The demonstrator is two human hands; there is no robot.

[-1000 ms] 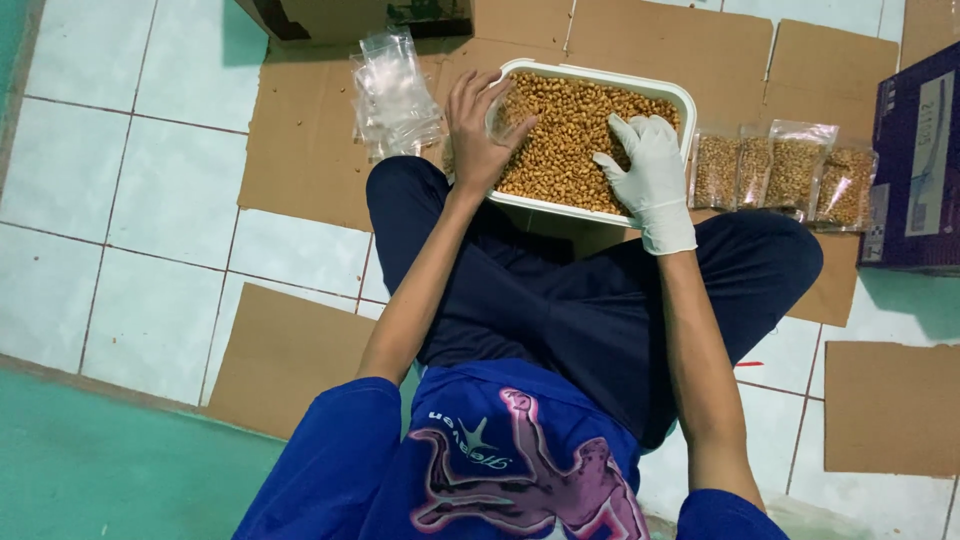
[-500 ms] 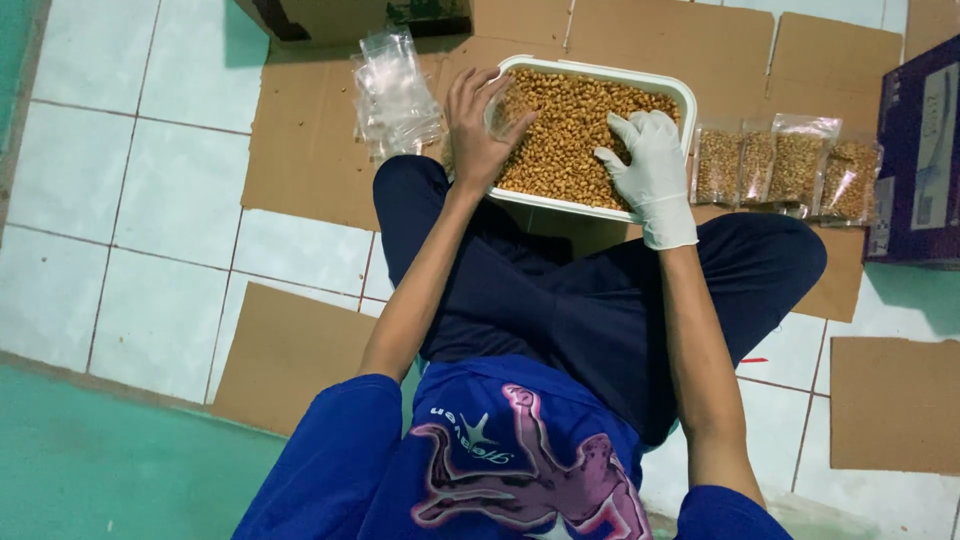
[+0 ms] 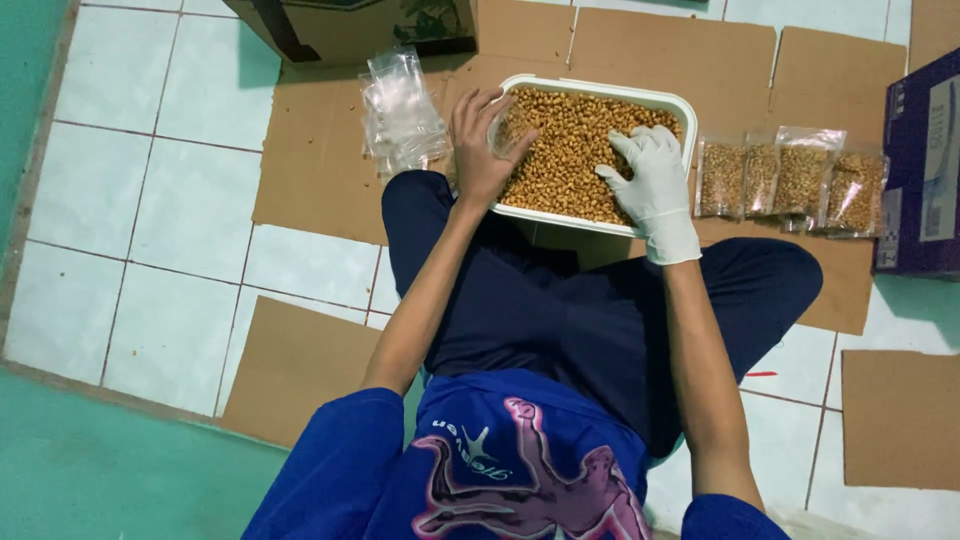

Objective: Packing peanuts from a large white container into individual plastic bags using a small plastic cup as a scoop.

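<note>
Little has shifted: the bare left hand (image 3: 484,140) still grips a small clear bag (image 3: 503,128) at the tub's (image 3: 600,92) edge, while the gloved right hand (image 3: 652,185) stays spread wide on the roasted nuts (image 3: 570,150).

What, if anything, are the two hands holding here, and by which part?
The left hand holds a small clear bag by its edge, over the tray. The gloved right hand rests in the nuts.

Single head-mounted view; camera looks steeply down from above the seated person, facing forward toward 12 o'clock; moderate range, covering lap, both forearms and surrounding floor; white tray (image 3: 600,92) lies at 12 o'clock; cardboard box (image 3: 350,25) at 11 o'clock; no second view shares the scene.
</note>
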